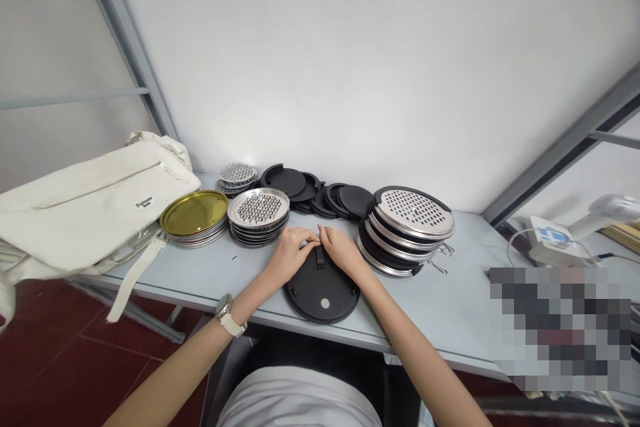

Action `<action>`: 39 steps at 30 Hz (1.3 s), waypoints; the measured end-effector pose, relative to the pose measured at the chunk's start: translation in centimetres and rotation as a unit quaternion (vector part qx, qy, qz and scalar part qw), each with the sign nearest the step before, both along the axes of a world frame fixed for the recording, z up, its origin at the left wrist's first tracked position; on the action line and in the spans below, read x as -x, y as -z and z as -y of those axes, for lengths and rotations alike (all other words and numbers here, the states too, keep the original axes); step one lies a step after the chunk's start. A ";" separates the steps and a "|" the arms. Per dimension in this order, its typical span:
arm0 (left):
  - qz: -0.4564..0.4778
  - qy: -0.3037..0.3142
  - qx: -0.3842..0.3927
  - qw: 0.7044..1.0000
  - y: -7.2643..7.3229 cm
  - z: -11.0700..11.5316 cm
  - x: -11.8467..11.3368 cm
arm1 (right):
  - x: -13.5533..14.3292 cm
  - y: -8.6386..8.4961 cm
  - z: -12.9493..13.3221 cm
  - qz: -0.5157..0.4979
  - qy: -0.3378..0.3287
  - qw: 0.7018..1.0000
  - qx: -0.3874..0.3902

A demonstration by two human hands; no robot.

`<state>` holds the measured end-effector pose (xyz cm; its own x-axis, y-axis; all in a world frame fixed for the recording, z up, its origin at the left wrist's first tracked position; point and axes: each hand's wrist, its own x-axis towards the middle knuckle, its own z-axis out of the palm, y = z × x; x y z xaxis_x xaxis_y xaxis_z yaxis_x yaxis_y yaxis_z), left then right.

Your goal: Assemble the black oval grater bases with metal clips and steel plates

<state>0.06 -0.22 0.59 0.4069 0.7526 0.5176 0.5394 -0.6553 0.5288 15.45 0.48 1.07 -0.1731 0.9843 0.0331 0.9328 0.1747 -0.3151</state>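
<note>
A black round plate (313,290) lies flat on the table in front of me, with a pale round spot near its near edge. A short black strip (321,257) sits at its far side. Over that far edge, my left hand (294,248) is closed, thumb and fingertips pinched together. Beside it my right hand (338,248) is closed too, its fingertips almost meeting the left ones just above the strip. What the fingertips pinch is too small and covered to make out.
To the right stands a stack of grater discs in black holders (413,213) with wire loops (440,261). Left are silver grater discs (259,208), gold lids (195,213) and a cream bag (90,207). Black rings and discs (285,181) lie behind, by small grater discs (237,173).
</note>
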 end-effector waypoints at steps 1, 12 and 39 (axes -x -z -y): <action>-0.002 -0.001 0.001 1.000 0.0 0.0 0.0 | 0.0 0.0 0.0 0.002 -0.002 1.000 0.001; 0.005 0.005 0.006 1.000 0.1 -0.1 -0.1 | 0.0 0.1 -0.1 0.025 -0.001 1.000 0.003; 0.103 -0.006 0.100 0.990 0.2 -0.9 0.0 | 0.3 0.2 0.0 0.012 0.018 1.000 -0.008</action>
